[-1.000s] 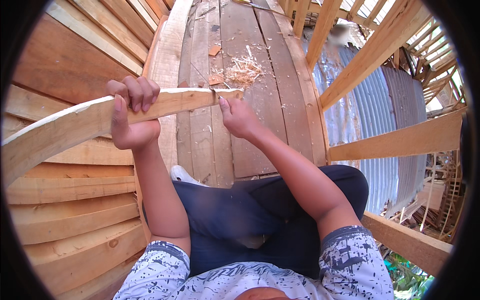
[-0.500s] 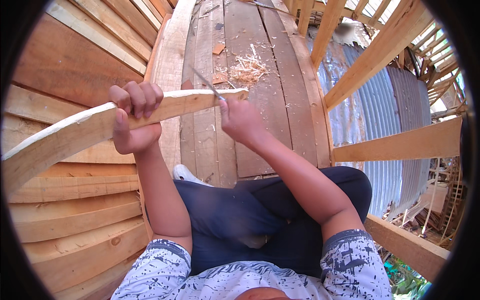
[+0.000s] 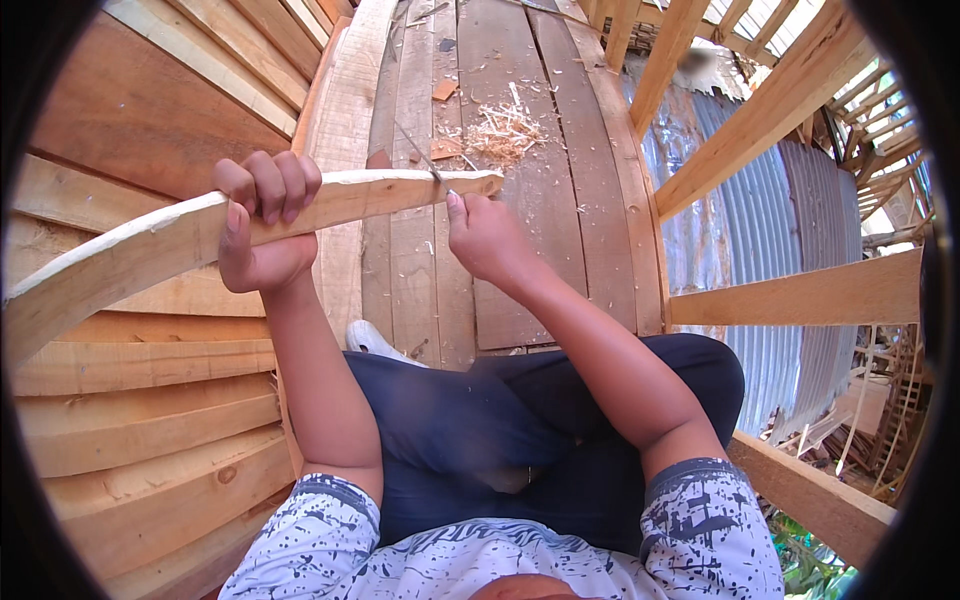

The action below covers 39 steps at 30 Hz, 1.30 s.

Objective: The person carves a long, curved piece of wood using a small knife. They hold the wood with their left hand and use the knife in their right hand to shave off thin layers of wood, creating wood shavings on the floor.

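A long curved piece of wood (image 3: 385,197), with a pale, freshly cut upper edge, runs from the left rim to the middle of the view. My left hand (image 3: 265,222) is closed around it, fingers over the top and thumb on the near side. Close to its right end, my right hand (image 3: 493,235) grips a knife, whose thin blade (image 3: 421,150) slants up and left across the wood's top edge. The knife's handle is hidden inside my fist.
Wood shavings (image 3: 505,132) lie heaped on the plank floor (image 3: 520,285) beyond the wood. Stacked boards (image 3: 150,430) form a wall on my left. To the right are timber posts and rails (image 3: 800,295), with corrugated metal sheets (image 3: 760,230) behind. My legs (image 3: 540,420) are folded beneath my arms.
The wood's right end has shifted slightly up and right. My right hand and the knife have moved a little right with it; my left hand keeps its hold.
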Each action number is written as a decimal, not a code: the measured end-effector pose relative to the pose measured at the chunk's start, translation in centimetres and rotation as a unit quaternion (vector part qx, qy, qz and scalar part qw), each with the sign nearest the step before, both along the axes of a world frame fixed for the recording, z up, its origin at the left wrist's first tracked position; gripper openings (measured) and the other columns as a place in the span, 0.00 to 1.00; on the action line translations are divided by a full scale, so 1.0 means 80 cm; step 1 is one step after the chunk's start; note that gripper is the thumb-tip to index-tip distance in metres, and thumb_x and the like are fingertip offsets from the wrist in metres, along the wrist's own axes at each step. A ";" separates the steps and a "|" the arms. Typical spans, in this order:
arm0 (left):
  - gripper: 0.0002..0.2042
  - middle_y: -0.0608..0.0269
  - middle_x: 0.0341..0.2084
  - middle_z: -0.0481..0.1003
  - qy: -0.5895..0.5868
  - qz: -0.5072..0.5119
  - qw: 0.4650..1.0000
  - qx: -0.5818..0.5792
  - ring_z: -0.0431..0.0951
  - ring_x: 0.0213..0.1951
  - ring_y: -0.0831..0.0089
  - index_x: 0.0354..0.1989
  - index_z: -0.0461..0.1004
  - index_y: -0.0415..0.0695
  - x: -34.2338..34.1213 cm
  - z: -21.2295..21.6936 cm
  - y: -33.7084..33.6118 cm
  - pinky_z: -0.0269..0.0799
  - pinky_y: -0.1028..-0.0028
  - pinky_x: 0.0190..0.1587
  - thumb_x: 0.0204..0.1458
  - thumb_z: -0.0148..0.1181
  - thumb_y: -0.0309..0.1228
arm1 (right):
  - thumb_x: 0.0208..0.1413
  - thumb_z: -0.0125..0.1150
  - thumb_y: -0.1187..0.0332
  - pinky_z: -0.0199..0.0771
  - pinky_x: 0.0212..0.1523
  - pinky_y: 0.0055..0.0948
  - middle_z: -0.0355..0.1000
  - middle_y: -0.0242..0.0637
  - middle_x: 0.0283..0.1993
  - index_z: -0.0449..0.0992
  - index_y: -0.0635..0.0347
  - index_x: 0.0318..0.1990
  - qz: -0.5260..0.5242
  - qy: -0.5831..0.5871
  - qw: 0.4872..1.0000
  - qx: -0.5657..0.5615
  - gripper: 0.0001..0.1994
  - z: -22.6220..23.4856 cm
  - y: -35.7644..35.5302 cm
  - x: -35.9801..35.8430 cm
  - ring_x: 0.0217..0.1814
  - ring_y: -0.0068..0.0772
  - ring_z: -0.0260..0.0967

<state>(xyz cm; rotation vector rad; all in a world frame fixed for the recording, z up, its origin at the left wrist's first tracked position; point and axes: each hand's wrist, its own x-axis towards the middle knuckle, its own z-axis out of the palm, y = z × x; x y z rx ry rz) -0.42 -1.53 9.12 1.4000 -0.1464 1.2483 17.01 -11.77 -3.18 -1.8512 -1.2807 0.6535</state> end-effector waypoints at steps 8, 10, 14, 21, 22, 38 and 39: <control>0.16 0.72 0.18 0.52 0.021 -0.019 1.000 0.012 0.52 0.22 0.79 0.25 0.53 0.53 0.017 0.005 -0.013 0.52 0.73 0.31 0.53 0.56 0.39 | 0.69 0.39 0.58 0.73 0.43 0.56 0.75 0.63 0.32 0.75 0.71 0.33 -0.009 0.032 0.996 -0.078 0.25 -0.029 0.009 0.030 0.38 0.66 0.74; 0.16 0.72 0.18 0.52 0.013 -0.026 1.000 0.011 0.52 0.22 0.79 0.25 0.53 0.53 0.024 0.006 -0.016 0.52 0.73 0.31 0.53 0.56 0.39 | 0.69 0.38 0.57 0.72 0.45 0.56 0.75 0.64 0.33 0.75 0.72 0.34 -0.058 0.028 0.991 -0.115 0.25 -0.088 0.007 0.065 0.41 0.66 0.74; 0.16 0.72 0.18 0.53 0.026 0.002 1.000 0.013 0.52 0.22 0.78 0.25 0.53 0.53 0.008 0.008 -0.019 0.52 0.73 0.31 0.52 0.56 0.38 | 0.70 0.39 0.56 0.68 0.40 0.54 0.72 0.62 0.28 0.73 0.72 0.30 0.000 0.059 0.997 -0.043 0.26 0.021 0.012 -0.001 0.37 0.66 0.71; 0.15 0.72 0.18 0.53 0.014 0.012 1.000 -0.004 0.52 0.22 0.79 0.25 0.53 0.53 0.022 0.008 -0.020 0.52 0.74 0.31 0.51 0.56 0.38 | 0.69 0.39 0.58 0.68 0.46 0.56 0.73 0.66 0.37 0.76 0.70 0.32 0.011 0.064 0.996 -0.055 0.24 -0.045 0.010 0.045 0.42 0.68 0.71; 0.15 0.72 0.18 0.53 0.013 0.017 1.000 -0.007 0.52 0.22 0.79 0.25 0.53 0.53 0.021 0.007 -0.018 0.52 0.74 0.31 0.51 0.56 0.37 | 0.69 0.39 0.57 0.68 0.46 0.56 0.74 0.66 0.37 0.76 0.69 0.32 0.007 0.069 0.995 -0.072 0.25 -0.034 0.012 0.042 0.42 0.68 0.71; 0.14 0.72 0.19 0.53 0.029 0.000 0.999 0.013 0.53 0.22 0.78 0.26 0.54 0.52 0.012 0.007 -0.018 0.52 0.73 0.32 0.51 0.56 0.37 | 0.69 0.40 0.57 0.70 0.44 0.55 0.75 0.64 0.34 0.75 0.73 0.32 0.043 0.070 0.996 -0.043 0.26 0.038 0.010 -0.001 0.39 0.64 0.74; 0.14 0.72 0.19 0.53 0.028 0.001 1.000 0.013 0.53 0.22 0.78 0.26 0.54 0.52 0.011 0.009 -0.019 0.53 0.73 0.31 0.51 0.56 0.37 | 0.69 0.40 0.57 0.70 0.44 0.54 0.75 0.64 0.34 0.75 0.74 0.32 0.057 0.071 0.996 0.010 0.26 0.048 0.008 -0.013 0.39 0.64 0.74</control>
